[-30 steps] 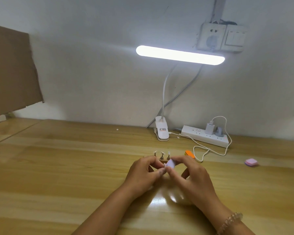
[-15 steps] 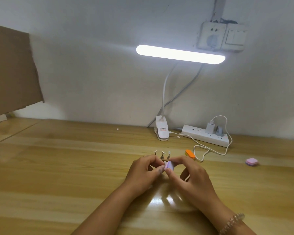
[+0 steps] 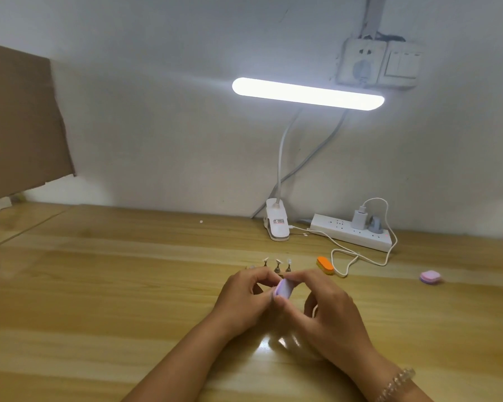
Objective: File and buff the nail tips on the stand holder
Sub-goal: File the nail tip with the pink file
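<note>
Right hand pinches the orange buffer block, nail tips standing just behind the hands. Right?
No: the right hand pinches the lilac buffer block; the orange buffer block lies on the table. The nail tips are as you said. Head view.

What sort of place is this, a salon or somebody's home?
Probably a home or small-workshop desk, not a salon: a wooden table against a plain white wall, a clip-on lamp beside a power strip, and nail tips on little stands behind the purple buffer block that the right hand holds.
</note>
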Demonstrator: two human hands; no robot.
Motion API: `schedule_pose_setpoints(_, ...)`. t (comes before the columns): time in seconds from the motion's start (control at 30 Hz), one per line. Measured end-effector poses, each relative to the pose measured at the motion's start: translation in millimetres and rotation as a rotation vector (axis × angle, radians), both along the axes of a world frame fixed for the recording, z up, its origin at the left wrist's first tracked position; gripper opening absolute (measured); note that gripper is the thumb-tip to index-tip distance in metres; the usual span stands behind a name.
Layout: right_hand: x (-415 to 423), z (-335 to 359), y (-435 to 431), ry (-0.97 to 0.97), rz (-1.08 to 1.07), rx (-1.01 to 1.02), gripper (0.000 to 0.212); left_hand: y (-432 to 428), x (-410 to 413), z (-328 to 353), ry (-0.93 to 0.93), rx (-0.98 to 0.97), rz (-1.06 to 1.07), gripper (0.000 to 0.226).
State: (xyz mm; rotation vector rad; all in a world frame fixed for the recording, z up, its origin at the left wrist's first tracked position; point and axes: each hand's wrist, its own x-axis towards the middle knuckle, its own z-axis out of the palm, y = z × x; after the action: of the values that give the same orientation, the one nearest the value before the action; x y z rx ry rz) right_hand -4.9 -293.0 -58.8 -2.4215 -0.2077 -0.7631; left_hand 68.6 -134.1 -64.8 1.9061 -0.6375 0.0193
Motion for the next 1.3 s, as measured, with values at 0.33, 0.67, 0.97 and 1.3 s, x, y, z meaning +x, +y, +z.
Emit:
schedule_pose_setpoints(0.33, 1.2, 3.7, -0.9, 0.012, -0.017, 0.021, 0.026, -0.2, 0.5, -0.1, 0.028, 0.002, 0.010, 0.021)
schedule_pose_setpoints(0.67, 5.0, 3.3, -4.9, 0.021, -0.088, 0.060, 0.025, -0.4, 2.1, -0.7, -0.028, -0.015, -0.017, 0.023)
schedule_pose_setpoints(0.97, 5.0, 4.4, -6.5, 0.015, -0.135, 0.065, 0.026, -1.3, 2.6, -2.1, -0.023, -0.008, -0.026, 0.018)
schedule_pose_setpoints(1.3, 0.8, 3.6, -2.6, 0.031, -0.141, -0.047, 0.033, -2.4, 1.0, -1.4, 0.097, -0.155, 0.007, 0.009)
